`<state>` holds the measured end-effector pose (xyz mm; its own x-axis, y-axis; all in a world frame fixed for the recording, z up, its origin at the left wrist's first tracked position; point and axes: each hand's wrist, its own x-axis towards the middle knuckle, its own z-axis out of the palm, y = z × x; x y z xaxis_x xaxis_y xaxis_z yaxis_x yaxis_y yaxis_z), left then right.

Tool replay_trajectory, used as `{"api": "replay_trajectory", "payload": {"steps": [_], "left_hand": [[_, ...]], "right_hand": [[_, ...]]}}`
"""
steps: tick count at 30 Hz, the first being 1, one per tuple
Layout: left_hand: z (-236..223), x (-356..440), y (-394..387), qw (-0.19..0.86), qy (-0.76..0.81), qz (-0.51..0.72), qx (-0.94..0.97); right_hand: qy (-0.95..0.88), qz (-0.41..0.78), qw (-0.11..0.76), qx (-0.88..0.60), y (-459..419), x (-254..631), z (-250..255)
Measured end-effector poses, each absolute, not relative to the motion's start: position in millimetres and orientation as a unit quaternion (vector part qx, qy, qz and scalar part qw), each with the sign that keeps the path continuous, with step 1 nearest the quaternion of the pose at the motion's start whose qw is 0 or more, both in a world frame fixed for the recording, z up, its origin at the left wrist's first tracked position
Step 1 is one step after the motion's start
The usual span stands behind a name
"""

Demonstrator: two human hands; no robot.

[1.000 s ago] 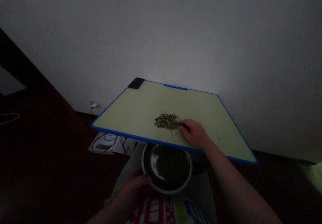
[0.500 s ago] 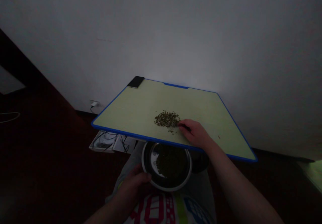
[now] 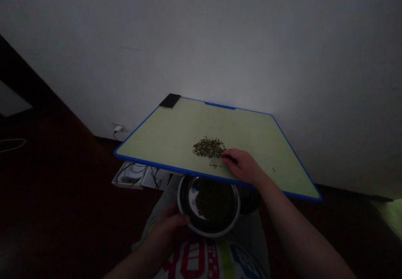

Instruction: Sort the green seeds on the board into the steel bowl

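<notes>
A loose pile of small dark brown-green bits (image 3: 208, 147), like seeds or dried pieces, lies on the pale folding table (image 3: 169, 136). My right hand (image 3: 240, 164) rests over the table just right of the pile. It is closed round the dark handle of a small fork (image 3: 216, 159), whose thin metal tines reach to the pile's near edge beside a few stray bits. On my lap, below the table's front edge, sits a round metal bowl (image 3: 237, 212) partly filled with dark green-brown bits. My left hand (image 3: 174, 222) grips its left rim, thumb on top and fingers mostly hidden.
A black phone or tablet (image 3: 170, 101) lies at the table's far left corner. The table has a blue rim and stands against a grey wall (image 3: 220, 40). Below left are a white box (image 3: 128, 176) with cables and a wall plug (image 3: 118, 129). The light is dim.
The fork's tines have shifted slightly toward the table's front edge and show more plainly by the stray bits. My left hand and the bowl are almost unmoved.
</notes>
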<state>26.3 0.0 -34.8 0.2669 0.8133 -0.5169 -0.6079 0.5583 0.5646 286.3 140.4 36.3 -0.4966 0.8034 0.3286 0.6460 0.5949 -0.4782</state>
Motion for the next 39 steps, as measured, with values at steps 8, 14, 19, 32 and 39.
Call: {"api": "replay_trajectory", "payload": {"steps": [8,14,19,32,39], "left_hand": [[-36.6,25.3,-1.0,0.783,0.409,0.446,0.143],[-39.4,24.1,0.1,0.787,0.408,0.442,0.14],[-44.0,24.1,0.3,0.783,0.409,0.447,0.144],[-43.4,25.6,0.3,0.782,0.394,0.457,0.154],[-47.2,23.8,0.0,0.776,0.413,0.45,0.16]], "right_hand": [[-0.849,0.148,0.261,-0.435,137.9,279.4,36.5],[-0.831,0.172,0.266,-0.458,139.2,279.5,33.8],[-0.838,0.165,0.257,-0.453,139.0,279.9,32.7],[-0.884,0.109,0.204,-0.407,138.5,282.9,31.9],[-0.885,0.132,0.209,-0.394,137.6,285.4,33.3]]}}
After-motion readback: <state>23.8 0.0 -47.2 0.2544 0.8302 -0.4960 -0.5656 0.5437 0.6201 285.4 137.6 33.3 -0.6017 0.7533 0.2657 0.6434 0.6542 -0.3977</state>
